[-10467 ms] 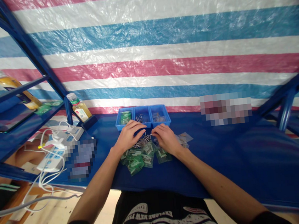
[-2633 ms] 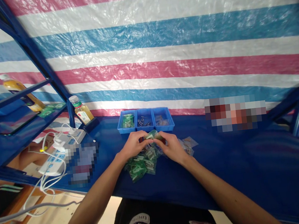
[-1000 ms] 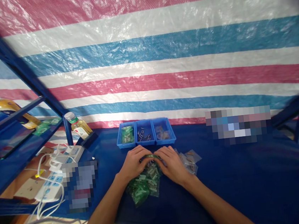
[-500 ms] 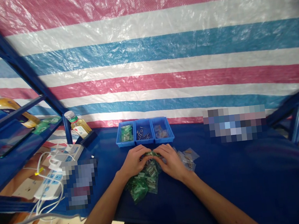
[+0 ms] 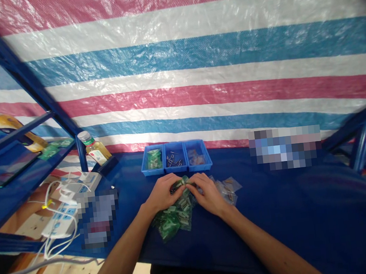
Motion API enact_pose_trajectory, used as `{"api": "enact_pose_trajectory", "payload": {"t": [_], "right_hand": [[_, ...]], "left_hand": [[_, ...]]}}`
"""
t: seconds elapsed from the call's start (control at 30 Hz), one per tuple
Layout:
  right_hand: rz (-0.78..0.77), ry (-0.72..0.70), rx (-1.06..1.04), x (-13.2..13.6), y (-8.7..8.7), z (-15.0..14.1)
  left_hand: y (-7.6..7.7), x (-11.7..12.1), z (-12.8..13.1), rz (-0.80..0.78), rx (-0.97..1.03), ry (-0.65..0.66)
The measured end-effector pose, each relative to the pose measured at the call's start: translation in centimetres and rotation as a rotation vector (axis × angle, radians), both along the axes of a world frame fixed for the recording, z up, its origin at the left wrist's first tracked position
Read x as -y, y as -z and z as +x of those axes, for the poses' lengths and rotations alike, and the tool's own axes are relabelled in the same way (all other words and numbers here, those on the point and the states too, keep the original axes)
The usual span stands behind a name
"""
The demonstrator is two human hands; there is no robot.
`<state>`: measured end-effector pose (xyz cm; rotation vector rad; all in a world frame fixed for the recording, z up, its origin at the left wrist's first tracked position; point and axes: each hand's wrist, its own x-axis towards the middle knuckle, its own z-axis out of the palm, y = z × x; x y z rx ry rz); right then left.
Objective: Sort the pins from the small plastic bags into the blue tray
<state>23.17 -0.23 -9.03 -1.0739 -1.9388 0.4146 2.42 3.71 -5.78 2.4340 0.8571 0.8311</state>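
My left hand (image 5: pixel 164 193) and my right hand (image 5: pixel 207 194) meet over the table, both closed on a small green plastic bag (image 5: pixel 184 180). Its edge is pinched between thumbs and fingers, and most of it is hidden. Just below lies a heap of green bags (image 5: pixel 172 222) with small pale and metal pieces inside. To the right of my right hand are clear bags (image 5: pixel 228 189) with thin brownish pieces. Beyond my hands stand three joined blue bins: green bags fill the left bin (image 5: pixel 154 172), loose screws lie in the middle bin (image 5: pixel 176 170), clear bags in the right bin (image 5: pixel 200 167).
On the left are a power strip (image 5: pixel 59 220) with white cables, a blurred-out flat object (image 5: pixel 100 220) and a drink bottle (image 5: pixel 94 149). A side shelf holds another bottle (image 5: pixel 15 128) and a phone (image 5: pixel 13 171). Part of another person shows beneath it. A pixelated patch (image 5: pixel 285 148) lies back right.
Earlier my hands were apart over loose screws on the table; then they came together around a green bag. Lately they have stayed there, fingers shifting along its edge. The camera view tilted slightly.
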Motion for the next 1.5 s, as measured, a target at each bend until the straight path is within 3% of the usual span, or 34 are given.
{"api": "enact_pose_trajectory", "payload": {"t": [0.57, 0.83, 1.13, 1.27, 1.5], "right_hand": [[0.061, -0.013, 0.028, 0.1, -0.1, 0.1], [0.010, -0.020, 0.021, 0.1, 0.2, 0.4], [-0.118, 0.010, -0.136, -0.3, 0.7, 0.3], [-0.125, -0.024, -0.097, -0.2, 0.2, 0.2], [-0.083, -0.020, -0.098, 0.0, -0.3, 0.2]], "left_hand": [[0.3, -0.1, -0.1, -0.033, -0.043, 0.038], [0.2, -0.1, -0.2, -0.070, 0.008, 0.025], [1.1, -0.4, -0.3, -0.066, 0.109, -0.015], [1.2, -0.6, -0.4, -0.074, 0.095, -0.046], [0.6, -0.4, -0.1, -0.097, 0.046, 0.018]]}}
